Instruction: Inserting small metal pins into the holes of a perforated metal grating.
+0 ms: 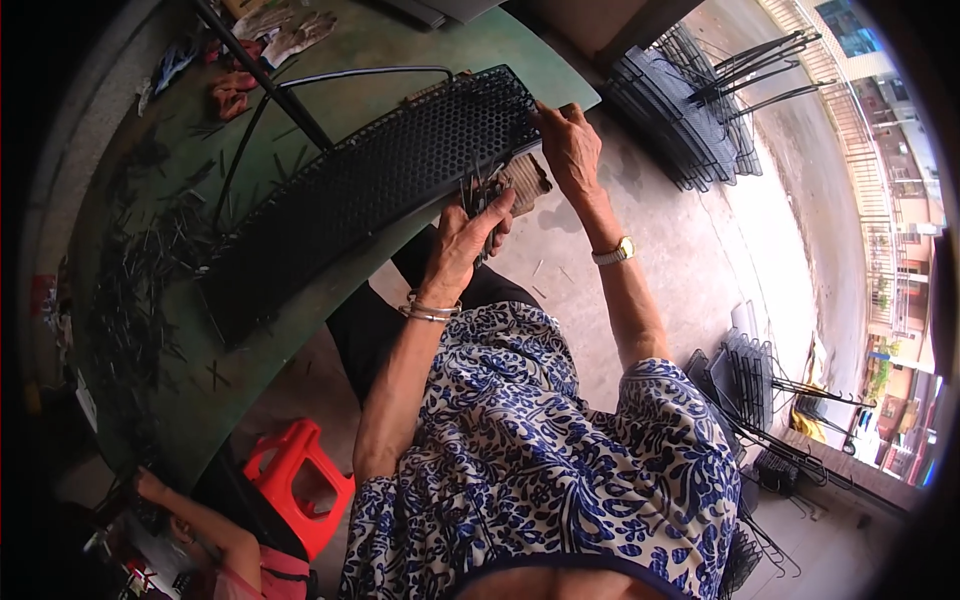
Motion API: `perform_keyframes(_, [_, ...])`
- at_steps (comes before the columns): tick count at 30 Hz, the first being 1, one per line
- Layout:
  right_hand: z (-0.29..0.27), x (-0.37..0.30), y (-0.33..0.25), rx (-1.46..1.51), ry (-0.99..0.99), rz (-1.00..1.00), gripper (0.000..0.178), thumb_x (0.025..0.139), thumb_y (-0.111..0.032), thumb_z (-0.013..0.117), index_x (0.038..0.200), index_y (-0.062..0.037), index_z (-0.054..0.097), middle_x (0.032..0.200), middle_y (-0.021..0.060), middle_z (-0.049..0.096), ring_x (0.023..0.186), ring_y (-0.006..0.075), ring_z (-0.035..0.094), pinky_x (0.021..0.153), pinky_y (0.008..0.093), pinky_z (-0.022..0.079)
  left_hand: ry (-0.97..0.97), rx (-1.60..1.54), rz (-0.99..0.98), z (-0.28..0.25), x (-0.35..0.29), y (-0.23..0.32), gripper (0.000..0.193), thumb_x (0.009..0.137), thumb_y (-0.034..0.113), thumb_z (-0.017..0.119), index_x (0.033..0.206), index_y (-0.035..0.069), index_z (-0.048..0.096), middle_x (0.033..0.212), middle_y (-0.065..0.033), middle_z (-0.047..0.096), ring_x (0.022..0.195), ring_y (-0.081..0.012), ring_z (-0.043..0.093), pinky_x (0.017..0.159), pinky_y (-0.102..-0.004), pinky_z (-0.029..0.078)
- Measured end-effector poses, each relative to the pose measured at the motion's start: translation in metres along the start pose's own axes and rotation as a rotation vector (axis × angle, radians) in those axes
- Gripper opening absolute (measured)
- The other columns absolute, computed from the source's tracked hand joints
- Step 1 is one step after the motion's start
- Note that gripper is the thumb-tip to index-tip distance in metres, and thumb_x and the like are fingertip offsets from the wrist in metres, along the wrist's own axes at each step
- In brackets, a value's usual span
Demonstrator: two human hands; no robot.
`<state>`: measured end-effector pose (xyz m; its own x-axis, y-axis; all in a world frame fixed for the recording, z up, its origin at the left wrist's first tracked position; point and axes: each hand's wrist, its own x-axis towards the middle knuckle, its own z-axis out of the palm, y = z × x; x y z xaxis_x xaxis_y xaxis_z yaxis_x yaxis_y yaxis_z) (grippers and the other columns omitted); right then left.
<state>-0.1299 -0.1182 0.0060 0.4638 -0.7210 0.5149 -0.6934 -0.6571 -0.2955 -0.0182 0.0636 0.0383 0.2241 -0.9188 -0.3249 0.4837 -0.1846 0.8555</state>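
A long black perforated mesh panel (400, 150) lies slantwise on the green table (250, 385), and a bent black rod frame (355, 71) stands up behind it. My left hand (468, 238) is closed around a bundle of thin dark strips (485, 195) just below the panel's near edge. The tips of the strips stick up past my thumb. At the panel's right end, the fingers of my right hand (570, 150) are bent together on its corner; whether a strip is between them too is hidden.
Loose dark strips (130, 290) are heaped on the table's left side. Crumpled cloths (235, 90) lie at the back. Stacked black mesh racks (680, 110) stand on the floor at right. A red stool (305, 475) and a co-worker's arm (215, 520) are at lower left.
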Motion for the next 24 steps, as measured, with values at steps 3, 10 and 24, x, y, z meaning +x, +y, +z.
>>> perform_keyframes(3, [-0.003,-0.003,-0.008,-0.034,0.065,0.065,0.019,0.091,-0.023,0.062,0.104,-0.0141,0.071,0.084,0.0093,0.062,0.073,0.0246,0.062,0.064,0.033,0.048,-0.016,-0.025,0.007,0.0,0.001,0.001,0.032,0.083,0.039,0.074,0.08,0.012,0.057,0.063,0.0039,0.053,0.051,-0.0051,0.047,0.044,-0.0196,0.037])
perform_keyframes(10, [-0.066,-0.018,-0.038,0.864,-0.6,0.289,0.038,0.091,-0.035,0.064,0.1,0.0008,0.067,0.084,0.0054,0.063,0.079,0.0115,0.055,0.071,0.028,0.045,-0.08,-0.022,0.021,0.0,0.003,-0.003,0.032,0.083,0.039,0.074,0.082,0.011,0.058,0.063,0.0042,0.053,0.051,-0.0044,0.047,0.044,-0.019,0.036])
perform_keyframes(24, [-0.04,-0.032,-0.01,0.9,0.121,0.421,0.011,0.096,-0.008,0.054,0.094,0.0025,0.054,0.09,0.0103,0.069,0.069,0.0125,0.06,0.066,0.0257,0.049,-0.12,0.089,-0.083,0.004,0.001,-0.005,0.035,0.084,0.041,0.072,0.073,0.011,0.058,0.063,0.0039,0.054,0.053,-0.0047,0.047,0.048,-0.0201,0.037])
